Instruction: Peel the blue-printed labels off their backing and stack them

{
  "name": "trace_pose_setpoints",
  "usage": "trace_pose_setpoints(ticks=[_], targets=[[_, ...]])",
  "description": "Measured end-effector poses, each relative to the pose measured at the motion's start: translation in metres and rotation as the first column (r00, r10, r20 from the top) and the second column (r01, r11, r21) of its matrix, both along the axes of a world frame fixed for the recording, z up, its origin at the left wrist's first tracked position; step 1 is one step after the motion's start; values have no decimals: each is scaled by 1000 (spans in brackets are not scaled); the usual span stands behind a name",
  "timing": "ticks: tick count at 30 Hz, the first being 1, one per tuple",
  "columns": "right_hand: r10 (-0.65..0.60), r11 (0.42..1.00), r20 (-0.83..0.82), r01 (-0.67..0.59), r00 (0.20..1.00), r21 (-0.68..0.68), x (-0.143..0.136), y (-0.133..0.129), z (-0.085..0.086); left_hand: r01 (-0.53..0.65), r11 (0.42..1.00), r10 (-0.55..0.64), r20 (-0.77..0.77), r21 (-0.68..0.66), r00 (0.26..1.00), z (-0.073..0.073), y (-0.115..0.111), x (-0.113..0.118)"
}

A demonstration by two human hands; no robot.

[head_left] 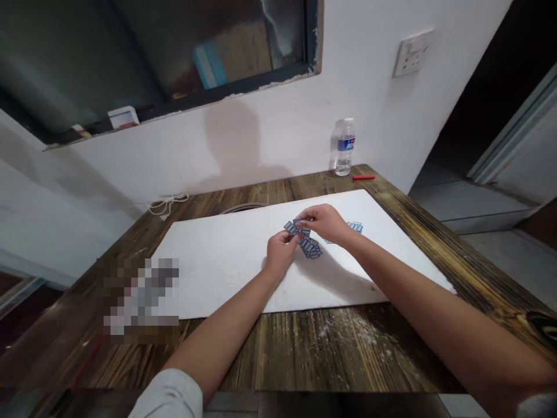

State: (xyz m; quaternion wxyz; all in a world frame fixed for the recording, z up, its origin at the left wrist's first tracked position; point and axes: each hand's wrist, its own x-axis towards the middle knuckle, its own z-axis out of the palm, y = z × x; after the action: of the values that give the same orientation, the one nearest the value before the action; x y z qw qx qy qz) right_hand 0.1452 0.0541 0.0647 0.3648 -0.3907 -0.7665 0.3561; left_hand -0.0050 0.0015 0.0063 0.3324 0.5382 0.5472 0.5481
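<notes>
A bunch of small flat pieces with blue outlines and pale centres (310, 248) is between my two hands, over a white board (221, 267). My left hand (281, 251) is closed, thumb and fingers pinching the bunch from the near left side. From the far right, my right hand (324, 222) pinches its upper part, fingertips close to the left thumb. Whether the pieces are joined together is too small to tell. More blue-outlined pieces (355, 226) lie on the board behind my right wrist, which partly hides them.
The board lies on a dark wooden table (278, 354) with white crumbs near its front edge. At the back stand a water bottle (345, 148) and a red pen-like stick (364, 177). A white cable (167, 203) lies back left; a blurred-out patch (143, 296) covers something at left.
</notes>
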Motion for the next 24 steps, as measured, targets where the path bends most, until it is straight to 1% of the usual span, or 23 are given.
trace_pose_setpoints(ticks=[5,9,11,14,16,19,24], targets=[[31,999,-46,-32,998,-21,2,8,-8,-21,1000,21,45,11,999,-2,1,-1],[47,997,-45,-50,998,-64,4,11,-8,-49,999,50,79,-6,996,-4,3,-1],[29,997,-24,-31,999,-64,6,11,-6,-54,998,55,68,-13,996,-4,3,-2],[-54,998,20,54,998,-26,6,8,-3,-27,1000,28,39,-13,999,-3,1,-1],[-90,996,56,90,994,-8,4,6,-2,-4,1000,4,24,0,1000,-1,0,0],[-87,996,66,89,994,-20,3,4,0,2,1000,-2,14,12,1000,1,0,0],[-55,993,-12,53,998,-109,4,3,2,11,1000,-12,48,18,999,-1,1,0]])
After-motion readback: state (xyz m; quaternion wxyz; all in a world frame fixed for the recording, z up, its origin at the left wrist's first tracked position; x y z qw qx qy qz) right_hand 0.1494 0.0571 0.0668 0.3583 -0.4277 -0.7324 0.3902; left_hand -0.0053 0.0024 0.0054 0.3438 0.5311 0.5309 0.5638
